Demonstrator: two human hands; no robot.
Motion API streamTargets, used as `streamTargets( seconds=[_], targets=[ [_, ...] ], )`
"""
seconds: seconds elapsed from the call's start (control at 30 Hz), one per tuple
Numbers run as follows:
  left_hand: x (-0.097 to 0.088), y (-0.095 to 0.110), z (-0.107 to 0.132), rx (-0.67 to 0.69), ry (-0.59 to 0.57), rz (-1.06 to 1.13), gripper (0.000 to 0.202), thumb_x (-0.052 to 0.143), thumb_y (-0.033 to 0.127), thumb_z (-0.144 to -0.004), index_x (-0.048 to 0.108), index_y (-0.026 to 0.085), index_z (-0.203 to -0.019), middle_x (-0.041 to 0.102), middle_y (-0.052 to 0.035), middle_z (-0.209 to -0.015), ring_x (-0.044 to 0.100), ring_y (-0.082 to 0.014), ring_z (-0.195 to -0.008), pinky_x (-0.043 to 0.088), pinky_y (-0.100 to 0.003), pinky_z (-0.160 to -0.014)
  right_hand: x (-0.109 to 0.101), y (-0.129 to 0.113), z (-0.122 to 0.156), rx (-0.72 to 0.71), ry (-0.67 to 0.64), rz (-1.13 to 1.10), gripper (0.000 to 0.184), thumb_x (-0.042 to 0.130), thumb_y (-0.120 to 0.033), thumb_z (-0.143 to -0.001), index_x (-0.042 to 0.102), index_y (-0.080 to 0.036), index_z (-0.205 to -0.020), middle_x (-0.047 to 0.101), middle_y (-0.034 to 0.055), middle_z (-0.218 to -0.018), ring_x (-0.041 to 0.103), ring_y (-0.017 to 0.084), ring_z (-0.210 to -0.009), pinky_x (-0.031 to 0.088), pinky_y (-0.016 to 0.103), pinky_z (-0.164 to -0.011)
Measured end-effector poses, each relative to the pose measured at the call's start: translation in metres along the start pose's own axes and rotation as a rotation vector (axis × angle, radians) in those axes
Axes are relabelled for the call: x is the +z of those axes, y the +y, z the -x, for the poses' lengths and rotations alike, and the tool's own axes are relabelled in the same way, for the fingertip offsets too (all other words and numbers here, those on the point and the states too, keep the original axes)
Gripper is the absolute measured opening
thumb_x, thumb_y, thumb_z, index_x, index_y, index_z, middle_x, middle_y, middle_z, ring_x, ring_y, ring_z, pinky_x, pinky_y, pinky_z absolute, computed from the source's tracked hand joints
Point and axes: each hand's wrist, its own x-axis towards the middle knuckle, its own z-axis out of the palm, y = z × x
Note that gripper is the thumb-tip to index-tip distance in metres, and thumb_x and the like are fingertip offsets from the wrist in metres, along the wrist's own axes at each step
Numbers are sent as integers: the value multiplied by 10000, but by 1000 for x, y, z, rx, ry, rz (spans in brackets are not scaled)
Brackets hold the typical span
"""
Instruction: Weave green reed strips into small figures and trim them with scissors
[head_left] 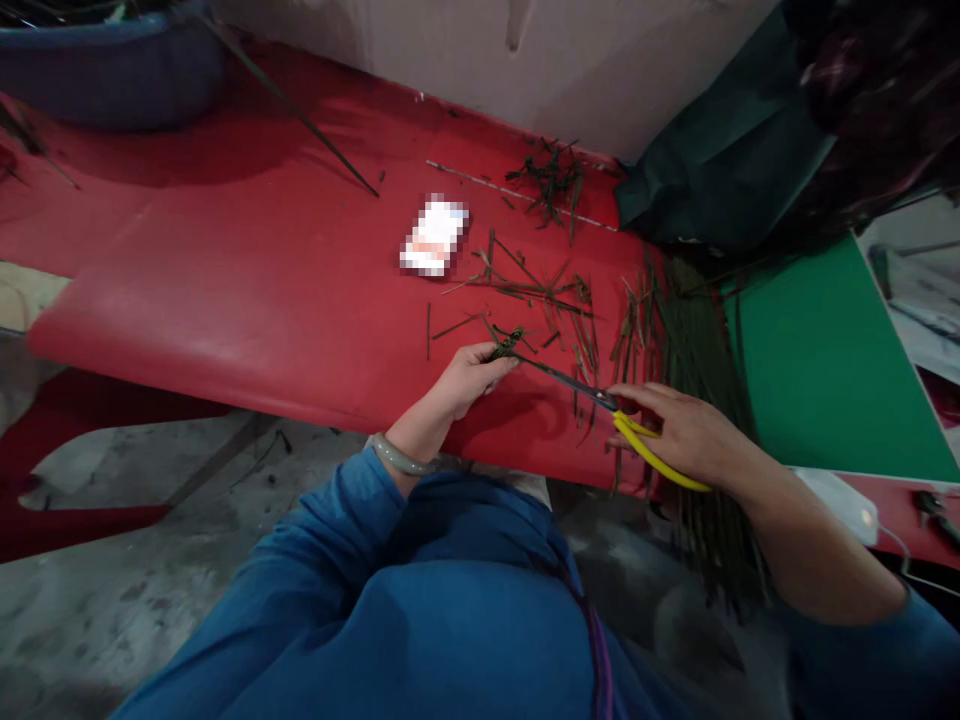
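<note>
My blue cloth sleeves are filling the foreground; my left hand is pinching a knotted green leaf strip, my right hand gripping yellow-handled metal scissors over the red counter.

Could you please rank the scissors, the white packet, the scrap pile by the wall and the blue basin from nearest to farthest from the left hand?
1. Scissors, just right of the left hand.
2. White packet, straight ahead.
3. Scrap pile, back by the wall.
4. Blue basin, far back left.
</note>
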Motion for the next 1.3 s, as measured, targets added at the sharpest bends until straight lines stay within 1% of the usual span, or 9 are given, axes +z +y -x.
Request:
streamTargets(
  seconds=[0.1,0.27,0.47,0.73,0.9,1.07,1.23,1.3],
  targets=[
    [0,0,0,-2,2,-4,240,616,322,-670,464,157,-586,319,84,-428,296,-26,-380,211,-198,-404,-2,-3,-1,-7,-23,10,594,507,-604,-714,532,-212,-1160,618,56,-851,582,154,-679,460,272,-616],
    [-1,0,0,-3,-9,1,236,615,330,-674,477,155,-595,326,85,-427,295,-27,-379,208,-200,-404,-1,-4,-2,-9,-23,11,602,490,-603,-727,528,-198,-1172,620,72,-886,591,167,-720,468,281,-650],
    [0,0,1,-9,6,18,231,621,317,-669,474,155,-597,326,85,-435,299,-24,-383,207,-196,-404,1,-3,-3,6,-14,21,618,499,-614,-713,537,-198,-1169,628,73,-880,595,167,-706,469,276,-625],
    [0,2,2,-11,15,16,196,612,290,-676,489,152,-614,331,86,-437,301,-24,-377,206,-195,-396,2,-3,-3,-29,2,14,586,502,-579,-731,547,-189,-1166,643,75,-873,601,158,-687,472,267,-616],
    [0,1,2,-11,13,20,205,616,298,-675,488,152,-612,331,86,-436,298,-22,-378,206,-192,-396,3,-2,-3,-53,23,-1,552,519,-550,-733,565,-185,-1144,652,70,-867,608,155,-693,481,267,-628],
    [0,1,2,-9,12,30,212,617,292,-673,473,155,-599,329,85,-435,294,-21,-377,205,-189,-394,4,-2,-3,-85,57,-5,516,530,-521,-739,570,-193,-1135,653,48,-809,607,140,-652,486,257,-608],
    [0,1,2,-7,7,31,203,607,286,-682,472,157,-603,319,85,-431,285,-22,-376,203,-191,-389,7,-2,-1,-119,104,2,468,506,-478,-776,570,-178,-1129,665,70,-907,626,150,-740,494,261,-673],
    [0,2,2,-13,12,38,188,607,281,-682,483,155,-619,320,85,-436,280,-22,-375,197,-192,-385,8,-4,-1,-112,110,23,468,500,-481,-778,570,-179,-1129,665,67,-892,623,145,-720,490,252,-656]
  ],
)
